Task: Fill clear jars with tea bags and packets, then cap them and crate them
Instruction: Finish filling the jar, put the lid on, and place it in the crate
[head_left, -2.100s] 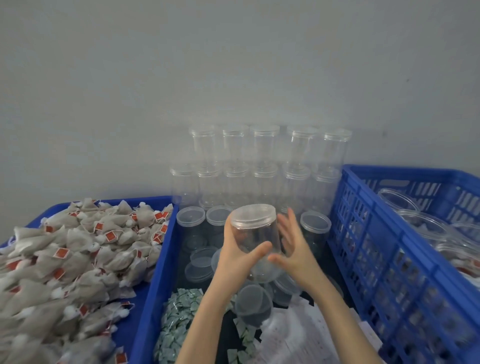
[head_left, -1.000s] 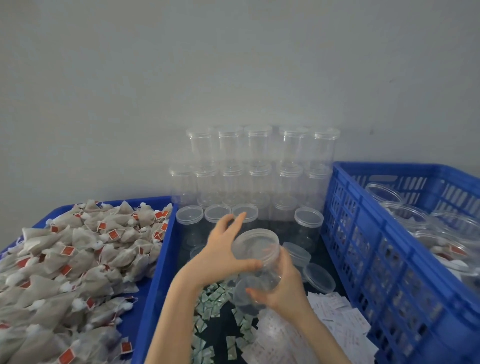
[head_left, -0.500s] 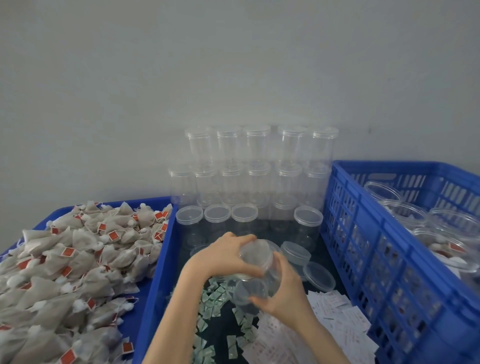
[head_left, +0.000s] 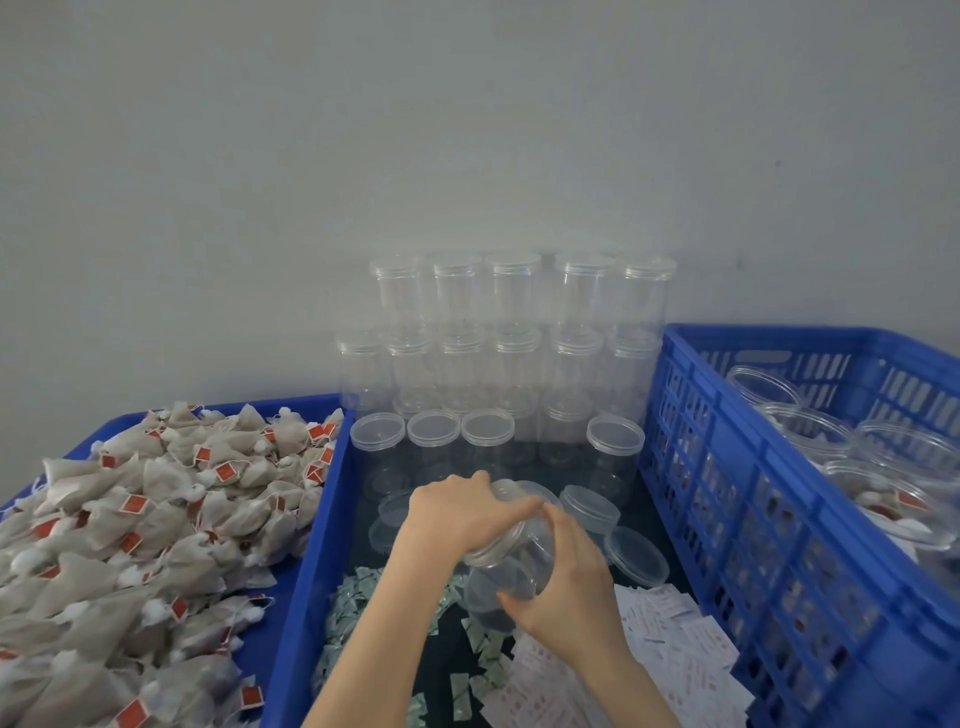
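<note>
An empty clear jar is tilted in mid-air over the middle tray. My right hand grips its body from below and the right. My left hand curls over its clear lid from above. Grey pyramid tea bags with red tags fill the blue tray on the left. Small green packets and white packets lie under my hands.
Capped empty jars are stacked in rows against the grey wall. Loose lids and jars lie in the middle blue tray. A tall blue crate on the right holds filled jars.
I lifted the jar from the stack and brought it down toward me. My left hand moved from the jar's side onto its lid, and my right hand took the body. The jar tilted.
</note>
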